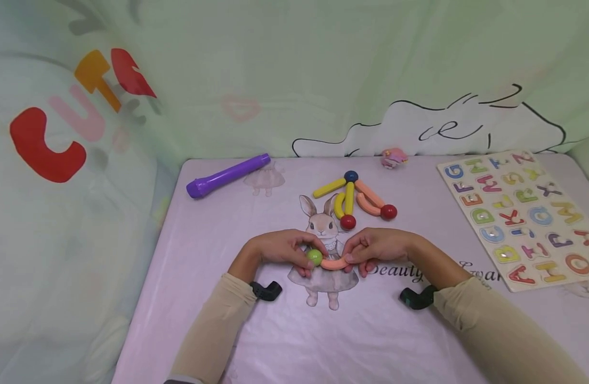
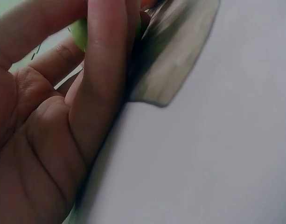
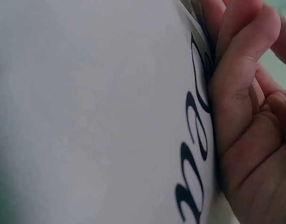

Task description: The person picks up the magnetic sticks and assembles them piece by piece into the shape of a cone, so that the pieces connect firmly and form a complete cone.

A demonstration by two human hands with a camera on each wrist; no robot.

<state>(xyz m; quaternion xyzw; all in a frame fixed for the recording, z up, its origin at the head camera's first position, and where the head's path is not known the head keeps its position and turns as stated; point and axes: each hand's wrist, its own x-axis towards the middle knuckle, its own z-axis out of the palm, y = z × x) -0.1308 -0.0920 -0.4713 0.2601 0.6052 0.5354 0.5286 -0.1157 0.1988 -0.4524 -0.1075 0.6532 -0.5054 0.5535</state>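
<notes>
Between thumb and fingers my left hand [image 1: 290, 249] holds a light green ball [image 1: 315, 257]. A curved orange stick [image 1: 333, 264] meets the ball's right side, and my right hand [image 1: 381, 246] pinches its far end. Both hands are low over the printed rabbit on the cloth. The left wrist view shows a bit of the green ball [image 2: 79, 34] behind the fingers. In the right wrist view the stick is almost wholly hidden by the curled fingers [image 3: 236, 88].
Beyond the hands lies a figure of yellow sticks [image 1: 330, 188], orange sticks [image 1: 369, 193], a dark blue ball [image 1: 351, 176] and red balls [image 1: 388, 212]. A purple toy microphone [image 1: 227, 176] is back left, a small pink toy [image 1: 394, 158] at the back edge, a wooden alphabet board [image 1: 519, 218] right.
</notes>
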